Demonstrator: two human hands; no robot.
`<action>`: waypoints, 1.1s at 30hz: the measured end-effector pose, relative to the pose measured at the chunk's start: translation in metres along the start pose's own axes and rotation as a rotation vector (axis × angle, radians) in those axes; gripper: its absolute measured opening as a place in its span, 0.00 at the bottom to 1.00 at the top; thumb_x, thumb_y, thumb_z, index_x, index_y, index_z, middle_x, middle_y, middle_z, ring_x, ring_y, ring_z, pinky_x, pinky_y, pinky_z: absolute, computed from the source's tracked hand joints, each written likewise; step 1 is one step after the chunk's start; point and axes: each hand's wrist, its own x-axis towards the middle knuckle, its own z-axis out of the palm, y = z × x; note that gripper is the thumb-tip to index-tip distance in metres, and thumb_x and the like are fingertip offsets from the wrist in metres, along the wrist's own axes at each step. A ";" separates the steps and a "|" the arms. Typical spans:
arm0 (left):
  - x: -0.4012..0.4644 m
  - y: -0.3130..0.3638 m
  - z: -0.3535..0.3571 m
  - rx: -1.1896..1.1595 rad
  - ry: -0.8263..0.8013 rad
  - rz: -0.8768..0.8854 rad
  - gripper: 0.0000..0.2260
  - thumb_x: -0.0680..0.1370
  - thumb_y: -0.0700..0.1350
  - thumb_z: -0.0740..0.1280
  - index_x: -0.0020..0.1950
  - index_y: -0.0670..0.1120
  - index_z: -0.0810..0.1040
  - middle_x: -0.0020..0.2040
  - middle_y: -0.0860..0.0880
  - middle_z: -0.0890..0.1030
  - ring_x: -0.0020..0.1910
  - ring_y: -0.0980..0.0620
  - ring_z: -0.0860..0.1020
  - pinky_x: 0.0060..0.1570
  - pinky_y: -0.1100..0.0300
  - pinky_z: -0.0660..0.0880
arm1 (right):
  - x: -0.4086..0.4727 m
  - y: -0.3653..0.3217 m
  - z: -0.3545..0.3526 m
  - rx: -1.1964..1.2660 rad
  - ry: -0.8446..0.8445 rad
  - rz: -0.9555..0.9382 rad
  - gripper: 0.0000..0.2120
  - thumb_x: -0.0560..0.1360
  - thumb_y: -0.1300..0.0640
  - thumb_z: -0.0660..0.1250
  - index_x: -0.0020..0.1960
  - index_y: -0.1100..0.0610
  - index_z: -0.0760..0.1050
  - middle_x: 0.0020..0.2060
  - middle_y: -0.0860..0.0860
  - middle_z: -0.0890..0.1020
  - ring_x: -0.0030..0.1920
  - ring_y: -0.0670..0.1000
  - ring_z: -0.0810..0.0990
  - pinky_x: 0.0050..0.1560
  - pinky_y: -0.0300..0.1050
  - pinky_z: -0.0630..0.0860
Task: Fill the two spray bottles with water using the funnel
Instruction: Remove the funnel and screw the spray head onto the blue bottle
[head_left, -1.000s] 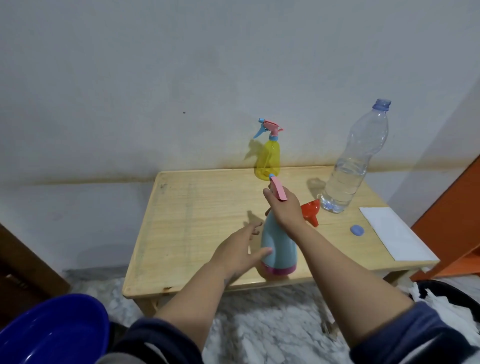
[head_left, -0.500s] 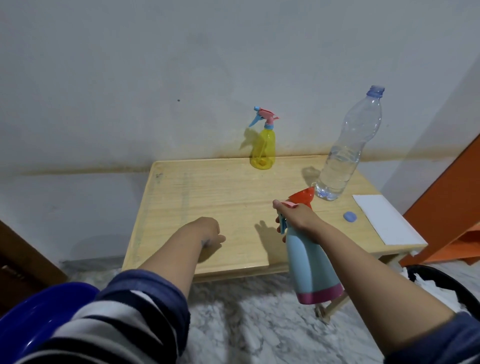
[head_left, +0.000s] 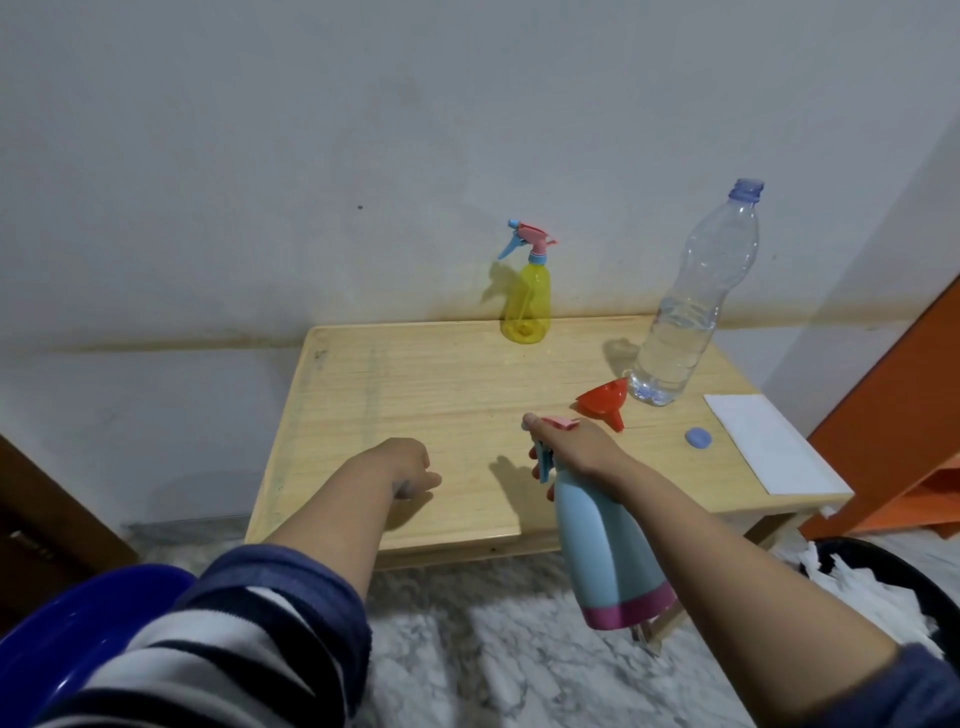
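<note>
The right hand (head_left: 574, 452) grips the blue spray bottle (head_left: 608, 551) by its pink and blue sprayer top, fingers curled round the neck, and holds it up in the lower middle of the frame, just past the front edge of the tabletop (head_left: 415, 395). Held by the top like this, the bottle hangs straight and is easy to carry; the sprayer probably has to come off before any water can go in. The left hand (head_left: 410, 465) hovers over the tabletop near the middle of the frame with its fingers loosely curled and holds nothing, maybe ready to help. The yellow spray bottle (head_left: 527, 304) stands at the back by the wall with its top on. The red funnel (head_left: 602, 402) lies on its side just right of the middle, close to the big water bottle (head_left: 685, 317), which stands open with its blue cap (head_left: 698, 437) lying nearby. So there are two spray bottles, one funnel, one water bottle, one cap and one white sheet (head_left: 769, 441) at the right.
</note>
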 end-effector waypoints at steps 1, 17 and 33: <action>-0.001 -0.001 0.000 -0.002 0.002 0.000 0.22 0.81 0.52 0.60 0.72 0.43 0.68 0.71 0.45 0.70 0.68 0.45 0.70 0.65 0.55 0.67 | -0.001 0.000 0.004 -0.014 -0.011 -0.001 0.27 0.76 0.40 0.62 0.55 0.64 0.78 0.44 0.59 0.82 0.42 0.58 0.84 0.42 0.55 0.83; 0.000 -0.005 -0.002 -0.044 0.024 0.007 0.22 0.81 0.52 0.60 0.73 0.44 0.68 0.72 0.45 0.69 0.69 0.46 0.69 0.67 0.56 0.67 | 0.005 -0.005 0.013 -0.082 0.250 -0.006 0.29 0.69 0.32 0.59 0.39 0.57 0.79 0.31 0.53 0.83 0.37 0.58 0.84 0.50 0.59 0.80; 0.001 0.030 -0.022 -0.525 -0.197 0.111 0.26 0.73 0.44 0.68 0.70 0.56 0.68 0.64 0.51 0.75 0.62 0.53 0.74 0.49 0.56 0.71 | 0.023 -0.056 -0.008 0.148 0.240 -0.174 0.24 0.75 0.34 0.59 0.54 0.53 0.79 0.48 0.49 0.80 0.34 0.55 0.85 0.42 0.44 0.79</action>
